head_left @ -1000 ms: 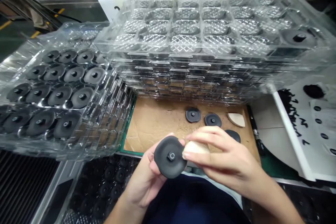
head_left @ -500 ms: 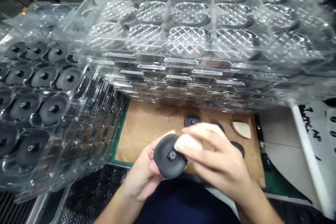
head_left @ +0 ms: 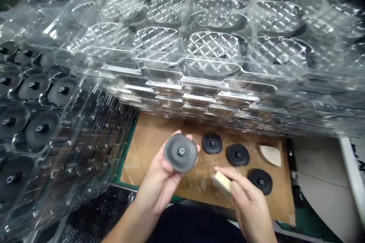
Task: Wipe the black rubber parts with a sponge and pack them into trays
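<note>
While the left hand (head_left: 161, 184) has its grip closed on the edge of a black rubber disc (head_left: 180, 152), held over the cardboard sheet (head_left: 151, 140), the right hand (head_left: 251, 205) pinches a pale block (head_left: 222, 182) just right of it, not touching. It looks like a rubbing step, and the block would next need to meet the disc flat. Three loose discs (head_left: 238, 155) lie to the right, with clear trays (head_left: 213, 45) far behind.

Three discs (head_left: 236, 155) lie on the board (head_left: 148, 148), before the empty tray stack (head_left: 216, 45); filled trays (head_left: 31, 95) sit left.
</note>
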{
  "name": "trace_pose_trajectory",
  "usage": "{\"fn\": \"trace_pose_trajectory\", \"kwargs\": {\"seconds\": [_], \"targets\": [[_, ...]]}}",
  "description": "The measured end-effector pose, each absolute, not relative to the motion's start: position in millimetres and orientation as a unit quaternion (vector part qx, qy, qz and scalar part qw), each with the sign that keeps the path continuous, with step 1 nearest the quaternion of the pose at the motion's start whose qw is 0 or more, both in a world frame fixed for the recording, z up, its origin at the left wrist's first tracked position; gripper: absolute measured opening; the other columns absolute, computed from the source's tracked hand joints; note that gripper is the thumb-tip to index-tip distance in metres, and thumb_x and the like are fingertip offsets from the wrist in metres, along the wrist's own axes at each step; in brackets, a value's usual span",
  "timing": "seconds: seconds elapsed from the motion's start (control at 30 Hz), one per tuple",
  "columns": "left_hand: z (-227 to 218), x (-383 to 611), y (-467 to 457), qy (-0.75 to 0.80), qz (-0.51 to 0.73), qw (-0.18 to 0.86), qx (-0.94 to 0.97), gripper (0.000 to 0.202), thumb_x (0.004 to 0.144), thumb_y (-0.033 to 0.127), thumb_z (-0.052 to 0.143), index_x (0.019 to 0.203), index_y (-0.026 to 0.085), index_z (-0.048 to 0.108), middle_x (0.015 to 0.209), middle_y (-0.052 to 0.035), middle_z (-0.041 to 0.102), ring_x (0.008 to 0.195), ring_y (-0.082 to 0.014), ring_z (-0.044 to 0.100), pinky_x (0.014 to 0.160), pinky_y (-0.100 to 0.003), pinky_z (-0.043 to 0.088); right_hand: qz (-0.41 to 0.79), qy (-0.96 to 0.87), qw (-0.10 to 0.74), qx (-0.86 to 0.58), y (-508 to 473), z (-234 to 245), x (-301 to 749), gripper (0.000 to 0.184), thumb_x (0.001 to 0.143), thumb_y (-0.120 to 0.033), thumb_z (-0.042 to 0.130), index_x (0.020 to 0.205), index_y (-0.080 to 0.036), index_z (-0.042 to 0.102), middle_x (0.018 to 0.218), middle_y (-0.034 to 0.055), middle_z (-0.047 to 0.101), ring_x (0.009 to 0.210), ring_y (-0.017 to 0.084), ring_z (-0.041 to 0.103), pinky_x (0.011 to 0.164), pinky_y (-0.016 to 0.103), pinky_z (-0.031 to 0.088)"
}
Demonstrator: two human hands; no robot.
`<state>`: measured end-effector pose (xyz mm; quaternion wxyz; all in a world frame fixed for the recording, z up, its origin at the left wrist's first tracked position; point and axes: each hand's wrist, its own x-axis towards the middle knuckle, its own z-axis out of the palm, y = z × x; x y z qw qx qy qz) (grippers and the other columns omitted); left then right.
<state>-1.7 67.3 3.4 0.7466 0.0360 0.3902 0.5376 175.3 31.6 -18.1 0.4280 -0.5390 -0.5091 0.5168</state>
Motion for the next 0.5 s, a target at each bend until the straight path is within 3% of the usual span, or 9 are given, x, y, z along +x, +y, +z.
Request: {"fn": "trace_pose_trajectory", "kwargs": {"seconds": [0.1,0.17,0.23,0.3,0.4,0.5], "targets": [[-7,-2,63,0.409,0.538,0.734,-0.072,0.05,0.075,0.031,0.069,0.123,0.02,0.057,0.112,-0.0099,0.069,0.101,-0.0237,0.066,0.093,-0.033,0.051,0.68,-0.241,0.353,-0.596,4,-33,169,0.036,0.089,-0.05,0.046,0.088,-0.017,0.062,0.052,0.0021,0.062,0.037,0.009,0.046,0.034,0.017,0.034],[-9,-2,57,0.417,0.535,0.723,-0.132,0.044,0.088,0.025,0.054,0.131,0.019,0.048,0.112,-0.0119,0.069,0.102,-0.0233,0.066,0.095,-0.034,0.051,0.711,-0.163,0.311,-0.609,-8,-38,164,0.04,0.084,-0.057,0.051,0.081,-0.017,0.055,0.045,-0.0013,0.056,0.033,0.004,0.034,0.033,0.013,0.021],[-7,-2,51,0.421,0.529,0.718,-0.164,0.042,0.094,0.017,0.038,0.135,0.02,0.043,0.112,-0.0127,0.069,0.102,-0.0229,0.067,0.093,-0.035,0.052,0.709,-0.166,0.302,-0.616,-13,-40,160,0.042,0.081,-0.058,0.054,0.079,-0.017,0.052,0.047,-0.0024,0.055,0.034,0.002,0.029,0.035,0.013,0.016],[-4,-2,44,0.422,0.526,0.718,-0.173,0.043,0.095,0.012,0.033,0.136,0.02,0.042,0.11,-0.0127,0.069,0.1,-0.0228,0.067,0.091,-0.035,0.053,0.7,-0.192,0.306,-0.616,-10,-40,160,0.042,0.078,-0.057,0.059,0.084,-0.016,0.054,0.051,-0.0033,0.054,0.037,0.002,0.031,0.036,0.013,0.019],[1,-2,34,0.424,0.525,0.72,-0.161,0.042,0.094,0.012,0.035,0.133,0.02,0.045,0.106,-0.0118,0.071,0.099,-0.0222,0.068,0.089,-0.034,0.054,0.681,-0.231,0.338,-0.608,5,-30,162,0.043,0.071,-0.05,0.07,0.097,-0.018,0.058,0.066,-0.0014,0.058,0.047,0.006,0.044,0.041,0.016,0.033],[3,0,21,0.42,0.533,0.729,-0.096,0.038,0.089,0.012,0.049,0.125,0.02,0.054,0.097,-0.0082,0.072,0.098,-0.021,0.067,0.091,-0.033,0.052,0.594,-0.37,0.402,-0.591,23,-3,155,0.031,0.079,-0.038,0.065,0.104,-0.022,0.059,0.086,0.0026,0.063,0.067,0.012,0.057,0.054,0.02,0.045]]}}
